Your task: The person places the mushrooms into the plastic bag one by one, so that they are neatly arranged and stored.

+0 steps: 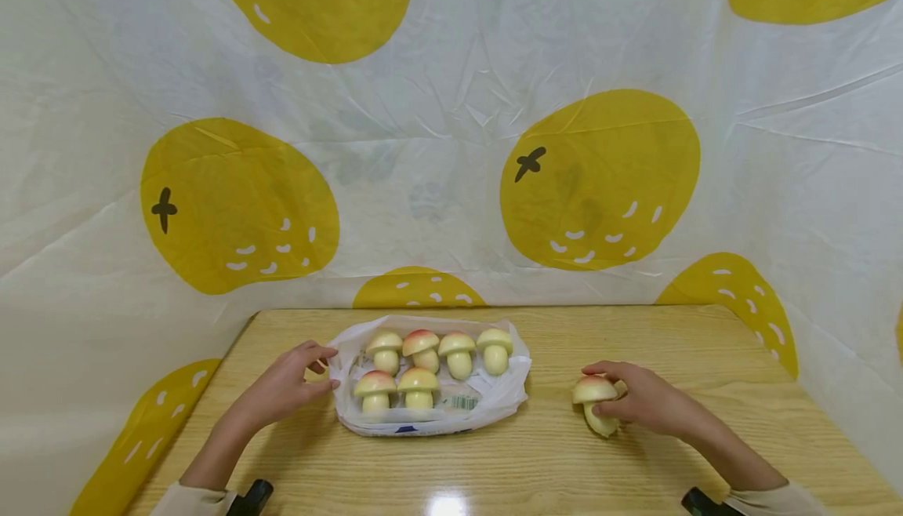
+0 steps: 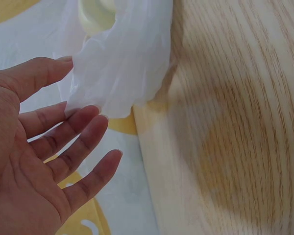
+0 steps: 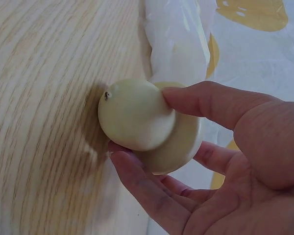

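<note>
In the head view, my right hand [image 1: 645, 400] pinches a mushroom [image 1: 595, 392] with a pale stem and a red-flushed cap, to the right of a white plastic bag [image 1: 518, 390]. Seen from the right wrist, thumb and fingers grip the mushroom [image 3: 137, 115], its rounded stem end facing the camera. Whether it touches the table cannot be told. Several similar mushrooms [image 1: 418, 389] lie in two rows in the bag's opening. My left hand [image 1: 285, 383] is at the bag's left edge. From the left wrist, its loosely bent fingers [image 2: 83, 139] touch the bag's rim [image 2: 112, 68].
Everything rests on a light wood-grain table [image 1: 437, 477]. Behind it hangs a white cloth [image 1: 423, 210] printed with large yellow fruit shapes. A label with a barcode [image 1: 463, 402] shows inside the bag at the front right, beside the front row.
</note>
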Action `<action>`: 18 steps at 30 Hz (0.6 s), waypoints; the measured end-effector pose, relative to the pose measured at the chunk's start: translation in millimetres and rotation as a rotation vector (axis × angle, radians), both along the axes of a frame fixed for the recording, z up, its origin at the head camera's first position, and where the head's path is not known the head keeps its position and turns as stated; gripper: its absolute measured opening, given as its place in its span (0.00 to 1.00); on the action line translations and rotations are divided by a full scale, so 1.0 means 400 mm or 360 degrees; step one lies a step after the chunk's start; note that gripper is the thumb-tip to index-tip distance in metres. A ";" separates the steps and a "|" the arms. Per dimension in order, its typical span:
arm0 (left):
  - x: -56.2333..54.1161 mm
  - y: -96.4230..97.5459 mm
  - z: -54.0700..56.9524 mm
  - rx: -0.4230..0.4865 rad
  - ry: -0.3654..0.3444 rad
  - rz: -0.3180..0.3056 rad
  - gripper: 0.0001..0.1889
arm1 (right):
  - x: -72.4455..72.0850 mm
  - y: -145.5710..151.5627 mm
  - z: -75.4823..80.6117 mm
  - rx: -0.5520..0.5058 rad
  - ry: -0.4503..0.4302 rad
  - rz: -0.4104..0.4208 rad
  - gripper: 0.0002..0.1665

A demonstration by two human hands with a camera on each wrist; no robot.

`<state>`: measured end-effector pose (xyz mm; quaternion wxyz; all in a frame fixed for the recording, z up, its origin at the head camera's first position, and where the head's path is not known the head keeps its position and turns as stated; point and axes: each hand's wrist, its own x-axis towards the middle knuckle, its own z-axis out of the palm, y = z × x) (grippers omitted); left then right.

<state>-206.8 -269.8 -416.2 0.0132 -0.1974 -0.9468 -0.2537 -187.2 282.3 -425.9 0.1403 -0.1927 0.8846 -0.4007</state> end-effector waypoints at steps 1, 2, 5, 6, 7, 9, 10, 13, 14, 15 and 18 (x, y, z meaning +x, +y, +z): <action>0.000 0.000 0.000 0.0001 -0.0003 -0.0001 0.27 | 0.000 -0.001 0.001 0.0003 0.0010 -0.0001 0.38; 0.000 0.001 0.000 0.0001 -0.0005 -0.0001 0.27 | -0.001 -0.003 0.002 0.0014 0.0033 0.0001 0.37; 0.000 0.001 -0.001 0.0000 -0.0015 0.0005 0.27 | -0.007 -0.006 0.004 0.0020 0.0069 0.0009 0.37; 0.000 0.002 -0.001 0.0001 -0.0017 0.0006 0.27 | -0.009 -0.008 0.006 0.0009 0.0065 0.0011 0.37; 0.000 0.002 0.000 -0.0001 -0.0016 0.0009 0.27 | -0.012 -0.009 0.008 -0.0006 0.0064 0.0015 0.37; 0.001 0.003 0.001 0.0001 -0.0019 0.0012 0.27 | -0.017 -0.014 0.013 -0.0038 0.0047 0.0019 0.37; 0.001 0.003 0.002 0.0002 -0.0020 0.0014 0.27 | -0.020 -0.017 0.016 -0.0048 0.0040 0.0014 0.37; 0.002 0.004 0.004 0.0003 -0.0021 0.0016 0.27 | -0.027 -0.028 0.025 -0.0072 0.0042 0.0010 0.37; 0.002 0.004 0.004 0.0003 -0.0022 0.0014 0.27 | -0.030 -0.032 0.028 -0.0075 0.0045 0.0006 0.36; 0.002 0.004 0.004 0.0003 -0.0021 0.0014 0.27 | -0.032 -0.036 0.032 -0.0085 0.0048 0.0006 0.36; 0.001 0.004 0.004 0.0004 -0.0018 0.0008 0.27 | -0.035 -0.050 0.043 -0.0113 0.0051 0.0014 0.36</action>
